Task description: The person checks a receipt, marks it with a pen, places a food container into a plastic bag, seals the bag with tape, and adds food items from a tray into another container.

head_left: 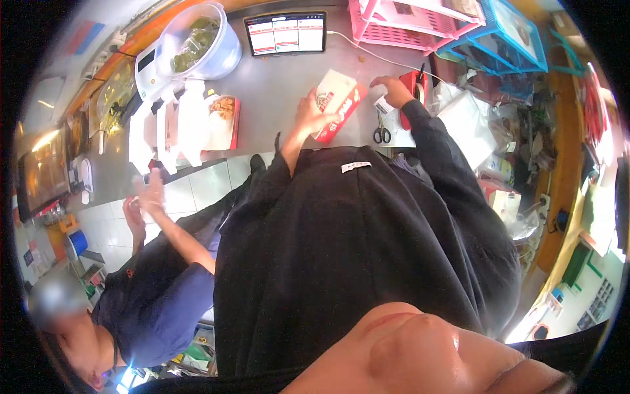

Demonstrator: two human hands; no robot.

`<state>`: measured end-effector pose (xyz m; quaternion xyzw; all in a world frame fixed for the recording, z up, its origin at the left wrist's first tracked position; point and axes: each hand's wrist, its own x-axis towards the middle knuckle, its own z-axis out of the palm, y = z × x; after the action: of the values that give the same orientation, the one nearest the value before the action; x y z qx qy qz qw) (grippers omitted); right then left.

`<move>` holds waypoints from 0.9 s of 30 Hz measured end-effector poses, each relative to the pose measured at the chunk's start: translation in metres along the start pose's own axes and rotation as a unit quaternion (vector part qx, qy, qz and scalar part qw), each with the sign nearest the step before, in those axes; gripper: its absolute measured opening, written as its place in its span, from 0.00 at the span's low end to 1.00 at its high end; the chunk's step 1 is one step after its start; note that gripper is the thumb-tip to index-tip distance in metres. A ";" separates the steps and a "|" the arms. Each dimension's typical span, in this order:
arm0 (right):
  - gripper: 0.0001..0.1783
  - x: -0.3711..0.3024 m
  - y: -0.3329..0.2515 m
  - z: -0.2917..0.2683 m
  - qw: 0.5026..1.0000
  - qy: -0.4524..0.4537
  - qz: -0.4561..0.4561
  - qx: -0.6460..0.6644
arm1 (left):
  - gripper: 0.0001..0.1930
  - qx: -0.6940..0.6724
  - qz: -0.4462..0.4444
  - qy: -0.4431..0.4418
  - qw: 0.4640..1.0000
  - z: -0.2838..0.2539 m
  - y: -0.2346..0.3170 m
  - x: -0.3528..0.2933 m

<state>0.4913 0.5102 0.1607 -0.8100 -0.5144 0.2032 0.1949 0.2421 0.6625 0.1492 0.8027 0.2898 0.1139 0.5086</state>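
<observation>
My left hand (311,117) is closed around a red and white cardboard food box (339,105), tilted over the near side of the metal counter. To its right, my right hand (395,91) hovers beside a red tape dispenser (415,88). Its fingers are bent toward the box, and whatever they pinch is too small to make out. A small white printed slip (382,106) shows just below those fingers. Black-handled scissors (382,131) lie near the counter edge.
A tablet (286,34) stands at the back, left of pink (407,29) and blue (502,36) plastic racks. Leftward are a clear tub (226,49), a scale (151,75), white open boxes (167,128) and a filled food box (223,121). A gloved co-worker (164,282) stands left; white bags (466,128) lie right.
</observation>
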 end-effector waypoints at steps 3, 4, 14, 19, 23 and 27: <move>0.14 0.007 0.001 0.011 0.955 -0.145 -0.017 -0.258 | 0.57 0.305 -0.036 0.034 0.951 0.023 -0.023 -0.021; 0.13 0.011 0.001 0.013 0.903 -0.203 0.018 -0.377 | 0.57 0.306 -0.037 0.038 0.951 0.021 -0.025 -0.026; 0.24 0.024 -0.098 0.027 0.870 -0.289 0.073 0.393 | 0.26 0.040 0.086 0.370 0.924 -0.006 -0.042 -0.042; 0.28 0.008 -0.102 0.115 0.998 0.000 0.049 0.046 | 0.22 0.200 0.189 0.152 0.949 0.001 -0.033 -0.043; 0.22 -0.012 -0.085 0.062 0.991 0.121 0.054 0.018 | 0.27 0.251 0.187 0.105 0.944 0.013 -0.055 -0.047; 0.07 -0.054 -0.003 -0.005 0.909 0.394 0.131 -0.016 | 0.29 0.194 0.166 0.115 0.960 0.012 -0.062 -0.048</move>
<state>0.4709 0.4610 0.1734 -0.8873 -0.2881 -0.1173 0.3404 0.1873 0.6450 0.0943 0.9043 0.2258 0.2293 0.2806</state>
